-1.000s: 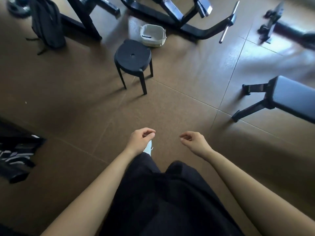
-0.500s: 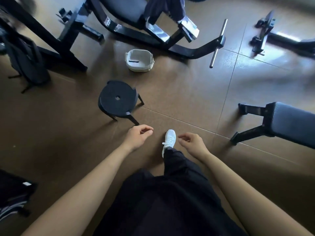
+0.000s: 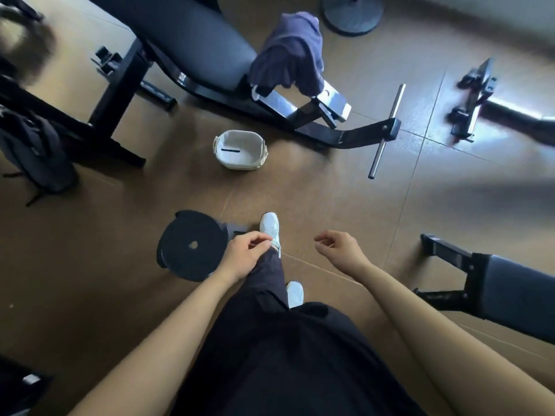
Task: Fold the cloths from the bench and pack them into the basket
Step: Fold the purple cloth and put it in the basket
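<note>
Left hand [image 3: 244, 253] and right hand [image 3: 339, 249] hang empty, fingers [image 3: 259, 237] loosely curled. The stool [image 3: 192, 244] crowds the leading foot [image 3: 270, 228], so I'd fear a trip before the cloth [image 3: 288, 52].

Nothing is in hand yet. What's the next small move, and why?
Probably step closer to the bench and reach for the cloth draped over its end: the left hand and right hand hold nothing, the basket on the floor looks empty, and the cloth seems beyond reach.

Bench [image 3: 192, 40] end under purple cloth [image 3: 288, 52], possibly bundled, basket [image 3: 240, 165] on floor [image 3: 300, 193]
</note>
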The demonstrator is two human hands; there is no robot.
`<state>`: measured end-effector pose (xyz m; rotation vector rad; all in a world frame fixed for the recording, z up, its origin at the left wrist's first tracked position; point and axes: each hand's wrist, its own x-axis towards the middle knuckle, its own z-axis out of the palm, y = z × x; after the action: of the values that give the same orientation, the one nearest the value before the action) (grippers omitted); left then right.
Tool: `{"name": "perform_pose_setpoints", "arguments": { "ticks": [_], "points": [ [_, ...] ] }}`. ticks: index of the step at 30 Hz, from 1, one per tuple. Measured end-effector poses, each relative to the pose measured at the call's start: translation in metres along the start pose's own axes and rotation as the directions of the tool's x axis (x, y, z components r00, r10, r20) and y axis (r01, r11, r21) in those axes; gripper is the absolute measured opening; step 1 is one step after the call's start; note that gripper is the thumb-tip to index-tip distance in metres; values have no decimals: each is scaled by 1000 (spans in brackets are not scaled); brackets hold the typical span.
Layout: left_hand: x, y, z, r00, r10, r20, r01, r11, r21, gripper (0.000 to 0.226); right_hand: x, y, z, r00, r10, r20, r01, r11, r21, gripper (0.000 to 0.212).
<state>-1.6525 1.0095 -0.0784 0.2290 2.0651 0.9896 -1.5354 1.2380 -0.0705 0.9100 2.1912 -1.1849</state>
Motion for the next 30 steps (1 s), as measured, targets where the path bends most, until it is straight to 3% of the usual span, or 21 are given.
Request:
{"name": "perform_pose_setpoints", "arguments": {
  "ticks": [9,19,30],
  "points": [
    [155,73,-80,998,9,58,-6,998,-68,15,132,-105,-81,1000,27,-8,-28,999,-18,25],
    [335,159,-172,1000,-9,-13,8,999,-52,14,291,-196,-161,998,58,-36,-58,998,20,23],
    [561,271,-225,1000,-26,-15,26,1000,-18,18,501,-278,-258,966,40,-257,-3,990,143,23]
  ]
}}
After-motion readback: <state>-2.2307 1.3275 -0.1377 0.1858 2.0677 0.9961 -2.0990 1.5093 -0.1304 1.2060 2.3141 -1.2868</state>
